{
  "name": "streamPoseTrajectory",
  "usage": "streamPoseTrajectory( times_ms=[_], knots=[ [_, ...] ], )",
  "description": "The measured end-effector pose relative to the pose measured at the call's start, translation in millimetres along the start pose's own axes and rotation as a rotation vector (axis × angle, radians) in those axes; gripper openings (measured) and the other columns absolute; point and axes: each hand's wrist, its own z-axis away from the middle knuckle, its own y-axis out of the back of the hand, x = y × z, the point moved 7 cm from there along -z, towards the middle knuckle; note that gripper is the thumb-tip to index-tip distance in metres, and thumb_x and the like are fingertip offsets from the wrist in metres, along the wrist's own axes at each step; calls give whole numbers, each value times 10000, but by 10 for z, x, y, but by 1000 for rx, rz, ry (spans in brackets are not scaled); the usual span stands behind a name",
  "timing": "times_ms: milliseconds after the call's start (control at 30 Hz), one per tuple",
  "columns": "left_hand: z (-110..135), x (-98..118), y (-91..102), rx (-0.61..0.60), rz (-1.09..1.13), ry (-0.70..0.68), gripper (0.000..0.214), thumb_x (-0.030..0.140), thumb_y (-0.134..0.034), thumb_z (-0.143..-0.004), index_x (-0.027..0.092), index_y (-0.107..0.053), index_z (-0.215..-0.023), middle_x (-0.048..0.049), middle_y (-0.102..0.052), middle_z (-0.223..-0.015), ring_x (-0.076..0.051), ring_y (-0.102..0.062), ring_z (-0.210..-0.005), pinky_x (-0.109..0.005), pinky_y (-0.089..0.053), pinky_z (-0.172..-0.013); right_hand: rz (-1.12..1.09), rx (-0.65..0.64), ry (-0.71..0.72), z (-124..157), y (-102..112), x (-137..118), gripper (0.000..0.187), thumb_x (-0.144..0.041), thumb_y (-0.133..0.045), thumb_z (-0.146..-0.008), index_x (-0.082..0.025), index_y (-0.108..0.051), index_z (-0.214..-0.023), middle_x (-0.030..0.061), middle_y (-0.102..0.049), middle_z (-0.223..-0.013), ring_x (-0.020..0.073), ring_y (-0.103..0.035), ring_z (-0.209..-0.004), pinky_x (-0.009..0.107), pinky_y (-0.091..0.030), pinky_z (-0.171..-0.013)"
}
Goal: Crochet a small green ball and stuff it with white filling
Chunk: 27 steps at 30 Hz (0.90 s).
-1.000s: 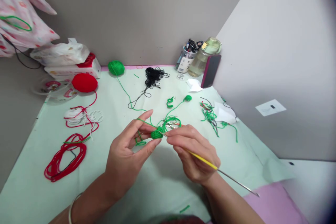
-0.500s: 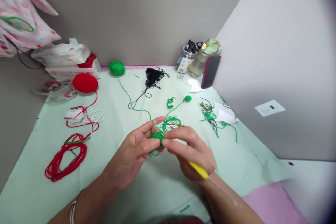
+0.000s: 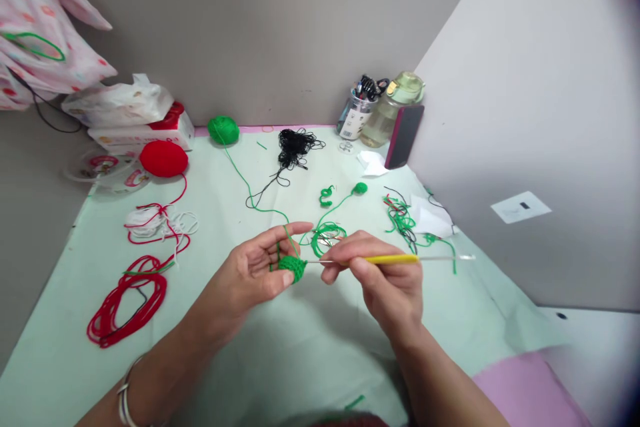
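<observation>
Between the thumb and fingers of my left hand (image 3: 253,267) is a small green crochet piece (image 3: 292,268). Green yarn (image 3: 246,181) runs from it over my raised index finger back to a green yarn ball (image 3: 223,130). My right hand (image 3: 383,273) grips a crochet hook (image 3: 393,259) by its yellow handle, held nearly level. The hook's thin metal shaft points left, and its tip meets the edge of the crochet piece. Behind my hands lie a loose coil of green yarn (image 3: 329,239), a small green crocheted ball (image 3: 360,188) and a curled green crochet bit (image 3: 326,197).
On the left are a red yarn ball (image 3: 164,159), white yarn (image 3: 145,221) and a red cord coil (image 3: 127,310). Black yarn (image 3: 295,147) lies at the back. A pen cup (image 3: 355,117), a bottle (image 3: 380,123), a phone (image 3: 405,137) and yarn scraps (image 3: 399,217) are on the right.
My right hand has moved right, away from my left fingers, and the hook has swung from slanting downward to nearly level. My left hand has shifted slightly left with the crochet piece.
</observation>
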Motion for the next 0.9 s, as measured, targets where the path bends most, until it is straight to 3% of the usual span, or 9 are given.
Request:
streamPoseTrajectory(
  times_ms=[167, 467, 633, 733, 833, 900],
  knots=[
    [3, 22, -10, -24, -17, -1, 485, 258, -759, -754, 336, -785, -1232, -23, -590, -936, -176, -541, -834, -288, -474, -756, -270, 41, -197, 8, -4, 166, 141, -264, -700, -966, -194, -822, -975, 62, -780, -808, 169, -747, -639, 305, -640, -587],
    [48, 189, 8, -17, -274, -88, 421, 182, -691, -742, 341, -825, -1108, -5, -532, -846, -191, -527, -822, -321, -472, -825, -290, 26, -255, -13, -4, 204, 132, -255, -714, -953, -201, -834, -938, 51, -784, -772, 140, -726, -599, 258, -622, -575],
    [21, 114, 22, -40, -168, -51, 464, 208, -735, -825, 397, -772, -1247, -3, -599, -923, -175, -560, -884, -288, -479, -838, -299, -28, -247, -68, -44, 198, 157, -304, -683, -983, -239, -820, -944, 30, -780, -776, 136, -693, -535, 274, -603, -510],
    [-4, -14, -18, -23, 1, -36, 494, 264, -800, -839, 388, -739, -1313, -6, -660, -990, -173, -593, -948, -276, -493, -872, 5, -11, -47, -24, -75, 85, 161, -278, -655, -1004, -265, -815, -1017, 43, -778, -845, 160, -715, -661, 311, -624, -602],
    [1, -147, -123, -14, 166, 21, 535, 265, -837, -834, 375, -720, -1344, -14, -710, -1041, -184, -626, -1028, -289, -497, -933, 507, 9, 321, 123, -177, -117, 243, -175, -634, -998, -271, -795, -1154, 85, -786, -1013, 212, -754, -890, 354, -653, -727],
    [20, -205, -201, -16, 259, 86, 532, 268, -845, -828, 365, -725, -1337, -17, -734, -1072, -185, -642, -1035, -296, -497, -944, 674, 10, 501, 220, -250, -190, 324, -122, -616, -991, -263, -763, -1243, 102, -780, -1097, 230, -757, -955, 385, -664, -783]
  ],
)
